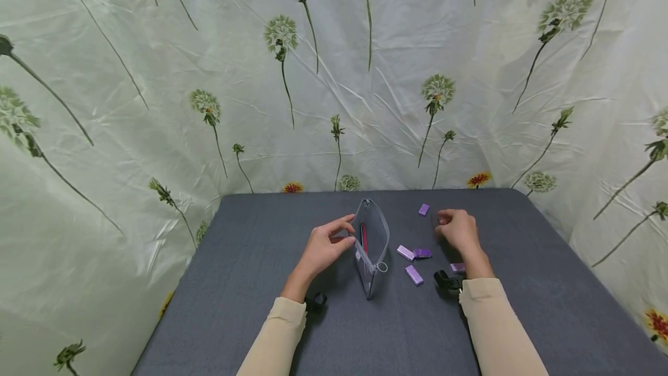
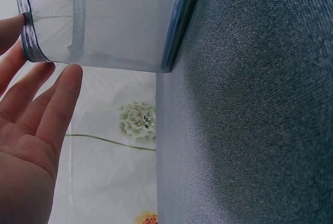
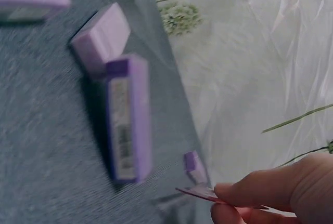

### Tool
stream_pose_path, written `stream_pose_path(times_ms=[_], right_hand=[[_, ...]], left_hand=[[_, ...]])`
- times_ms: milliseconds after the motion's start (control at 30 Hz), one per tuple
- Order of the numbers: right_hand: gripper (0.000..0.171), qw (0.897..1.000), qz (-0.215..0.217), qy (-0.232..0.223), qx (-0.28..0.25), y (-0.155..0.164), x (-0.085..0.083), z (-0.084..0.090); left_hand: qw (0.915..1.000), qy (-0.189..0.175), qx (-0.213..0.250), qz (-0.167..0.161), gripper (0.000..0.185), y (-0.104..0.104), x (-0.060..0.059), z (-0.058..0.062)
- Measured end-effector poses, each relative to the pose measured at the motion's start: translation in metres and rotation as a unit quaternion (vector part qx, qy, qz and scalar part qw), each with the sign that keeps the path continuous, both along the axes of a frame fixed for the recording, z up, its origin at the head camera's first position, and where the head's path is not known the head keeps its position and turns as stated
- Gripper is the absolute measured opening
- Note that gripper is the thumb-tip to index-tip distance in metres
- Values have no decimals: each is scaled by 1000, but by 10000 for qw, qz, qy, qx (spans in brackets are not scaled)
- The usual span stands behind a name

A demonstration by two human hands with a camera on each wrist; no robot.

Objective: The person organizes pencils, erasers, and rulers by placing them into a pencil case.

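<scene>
The left hand pinched the pouch rim, holding it up and open. At three o'clock, the right hand pinched a thin card near purple boxes.

There is one see-through pouch with one red pen inside. Five little purple boxes lie on the worktop. There are two hands.

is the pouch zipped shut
No, in the head view the mesh pouch gapes open at the top, held by the left hand, with a red stick-like item showing inside.
</scene>
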State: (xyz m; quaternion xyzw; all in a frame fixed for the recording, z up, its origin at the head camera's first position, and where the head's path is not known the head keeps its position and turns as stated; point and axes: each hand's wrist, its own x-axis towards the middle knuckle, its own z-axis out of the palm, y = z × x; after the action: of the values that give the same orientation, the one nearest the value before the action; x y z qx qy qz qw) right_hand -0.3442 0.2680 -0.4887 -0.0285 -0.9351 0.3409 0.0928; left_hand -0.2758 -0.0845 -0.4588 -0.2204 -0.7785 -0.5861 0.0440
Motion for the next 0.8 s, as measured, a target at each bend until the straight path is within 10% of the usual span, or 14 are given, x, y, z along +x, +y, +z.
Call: stream_pose_path(times_ms=[800], right_hand=[[40, 9872, 1074, -331, -1134, -25, 17, 53]], left_hand=[[9999, 88, 52, -58, 10, 1, 1, 1]])
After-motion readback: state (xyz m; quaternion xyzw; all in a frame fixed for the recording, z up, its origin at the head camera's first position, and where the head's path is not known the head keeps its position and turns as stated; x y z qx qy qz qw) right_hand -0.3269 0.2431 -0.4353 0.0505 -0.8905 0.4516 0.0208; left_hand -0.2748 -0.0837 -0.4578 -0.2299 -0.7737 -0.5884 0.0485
